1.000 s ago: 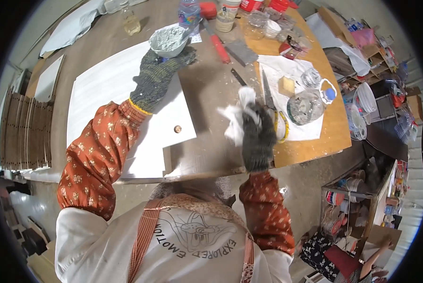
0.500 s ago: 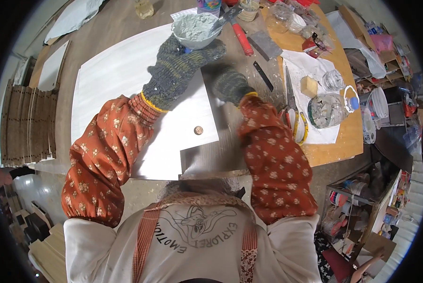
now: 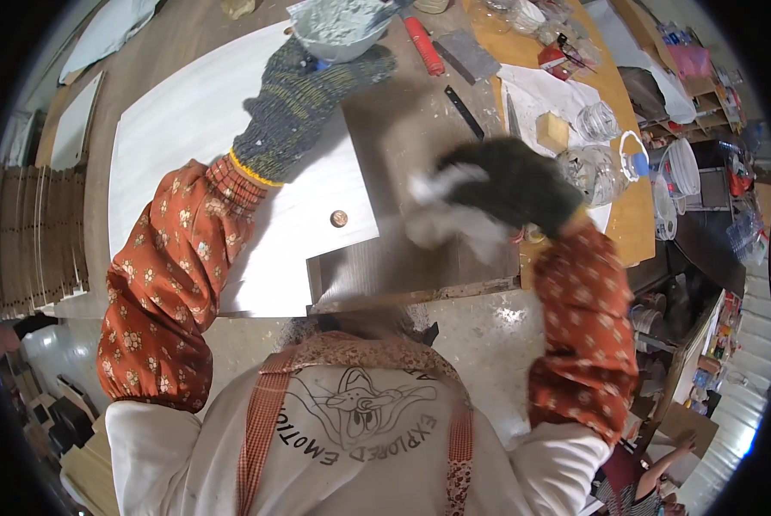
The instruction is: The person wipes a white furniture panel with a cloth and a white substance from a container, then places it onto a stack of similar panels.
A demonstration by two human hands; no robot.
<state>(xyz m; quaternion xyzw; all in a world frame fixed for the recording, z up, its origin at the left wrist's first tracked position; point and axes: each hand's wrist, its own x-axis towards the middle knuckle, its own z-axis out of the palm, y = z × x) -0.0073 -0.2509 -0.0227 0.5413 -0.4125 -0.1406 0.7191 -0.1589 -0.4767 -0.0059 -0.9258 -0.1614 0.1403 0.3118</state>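
Only readable stuff I'm getting: dark capital letters on the white shirt, curving around its cartoon face.

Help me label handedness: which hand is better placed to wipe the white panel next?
Probably the right hand: it holds a blurred white cloth; the left hand supports a bowl of pale paste.

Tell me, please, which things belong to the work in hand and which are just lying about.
Likely in use:
bowl of pale paste, in the left hand
blurred white wad, in the right hand
white panel

Seemingly lying about:
black strip
yellowish block
clear plastic jug
grey sheet
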